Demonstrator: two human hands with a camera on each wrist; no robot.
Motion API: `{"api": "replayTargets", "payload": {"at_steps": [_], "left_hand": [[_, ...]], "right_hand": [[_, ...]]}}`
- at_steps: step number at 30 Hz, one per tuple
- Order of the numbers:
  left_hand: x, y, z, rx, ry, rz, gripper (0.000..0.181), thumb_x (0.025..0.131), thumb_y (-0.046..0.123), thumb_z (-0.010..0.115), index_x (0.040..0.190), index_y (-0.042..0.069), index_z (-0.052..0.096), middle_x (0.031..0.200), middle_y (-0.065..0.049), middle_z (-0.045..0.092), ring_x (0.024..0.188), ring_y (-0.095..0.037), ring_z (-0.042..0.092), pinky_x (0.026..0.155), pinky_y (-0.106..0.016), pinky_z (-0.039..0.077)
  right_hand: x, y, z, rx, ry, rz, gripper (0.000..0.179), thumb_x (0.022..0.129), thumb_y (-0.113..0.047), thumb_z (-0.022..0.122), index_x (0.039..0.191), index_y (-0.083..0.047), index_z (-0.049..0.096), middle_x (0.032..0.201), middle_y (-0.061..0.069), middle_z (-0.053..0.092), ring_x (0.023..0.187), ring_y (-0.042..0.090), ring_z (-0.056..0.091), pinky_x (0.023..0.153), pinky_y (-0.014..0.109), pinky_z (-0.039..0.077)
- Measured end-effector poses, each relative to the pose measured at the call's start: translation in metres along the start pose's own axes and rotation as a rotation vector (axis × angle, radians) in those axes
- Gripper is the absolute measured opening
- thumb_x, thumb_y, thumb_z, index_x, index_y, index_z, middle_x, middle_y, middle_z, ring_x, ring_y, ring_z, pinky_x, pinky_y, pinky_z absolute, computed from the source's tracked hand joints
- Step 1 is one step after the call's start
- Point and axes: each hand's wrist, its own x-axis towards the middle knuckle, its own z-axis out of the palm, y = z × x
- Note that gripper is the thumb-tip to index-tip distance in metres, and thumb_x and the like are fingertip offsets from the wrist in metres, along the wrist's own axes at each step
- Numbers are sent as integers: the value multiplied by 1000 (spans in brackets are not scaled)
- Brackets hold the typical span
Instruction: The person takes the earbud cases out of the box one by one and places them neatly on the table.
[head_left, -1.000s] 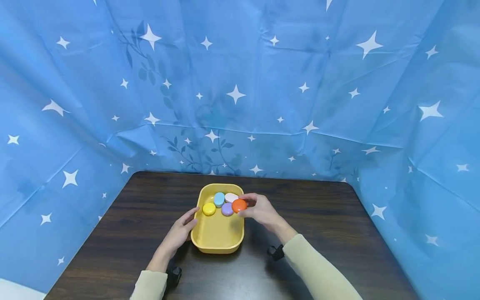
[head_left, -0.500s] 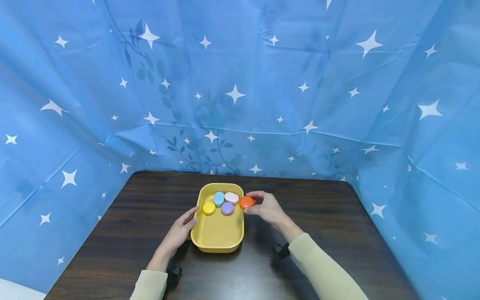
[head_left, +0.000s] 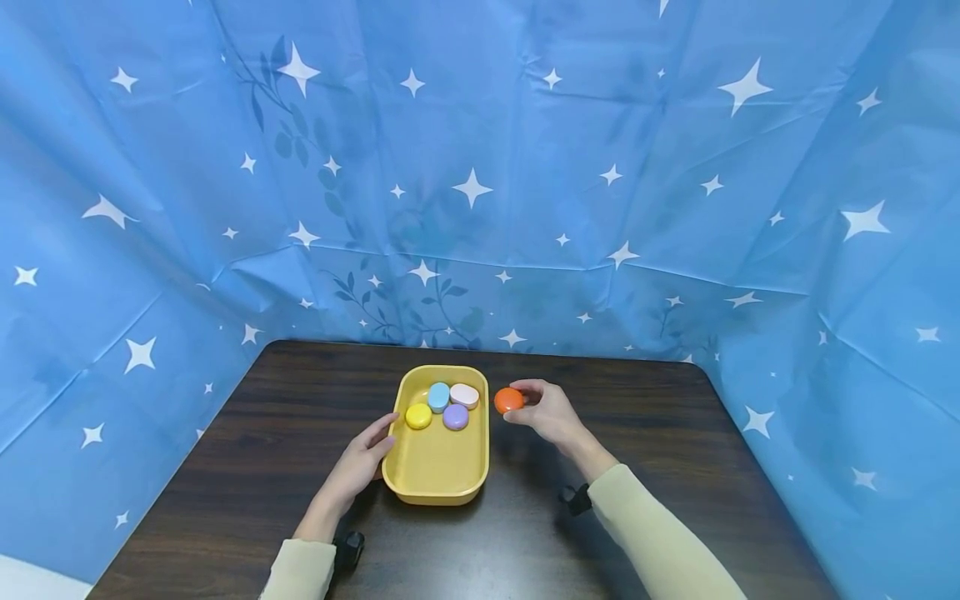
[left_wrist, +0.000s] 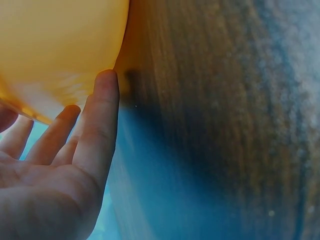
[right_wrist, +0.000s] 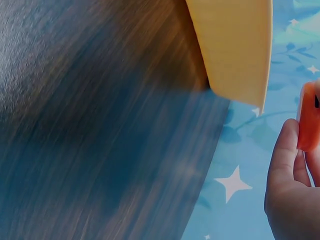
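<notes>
Orange piece now off to right of yellow tray, just beside it; second ago it overlapped right rim. Right hand still pinching it, thumb and fingertips. Left hand hasn't budged, fingers loosely extended against tray's left wall. Four other pieces same spots inside tray. Right wrist view chops orange piece at edge (dark bit on it, can't tell what). Table dark wood grain, shiny up front. Blue star-print cloth behind and both sides.
</notes>
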Motion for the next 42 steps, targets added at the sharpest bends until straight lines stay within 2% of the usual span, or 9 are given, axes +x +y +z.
{"api": "replayTargets", "payload": {"at_steps": [7,18,29,42], "left_hand": [[-1,2,1,6,3,-2,47,110,18,46,157,18,41,158,-23,37,131,-39,53,91,-49,56],[-2,1,1,4,2,-1,48,109,18,47,157,18,41,159,-24,35,132,-40,52,91,-49,56],[-3,1,0,11,10,-1,47,109,19,47,156,18,42,157,-24,38,130,-39,54,90,-48,57],[-3,0,0,10,18,11,48,109,19,48,156,18,42,158,-24,37,132,-40,52,92,-49,56]], "right_hand": [[3,8,-7,-31,19,12,53,78,-5,85,128,-4,65,118,12,65,101,28,60,89,42,54],[9,20,-12,-157,49,33,51,81,-11,86,127,-4,66,117,12,63,100,27,58,90,44,52],[15,29,-11,-209,52,57,50,81,-13,85,126,-2,66,109,11,65,94,27,58,86,42,53],[24,44,-4,-281,45,61,49,80,-12,86,124,0,67,107,12,66,90,26,58,82,40,53]]}}
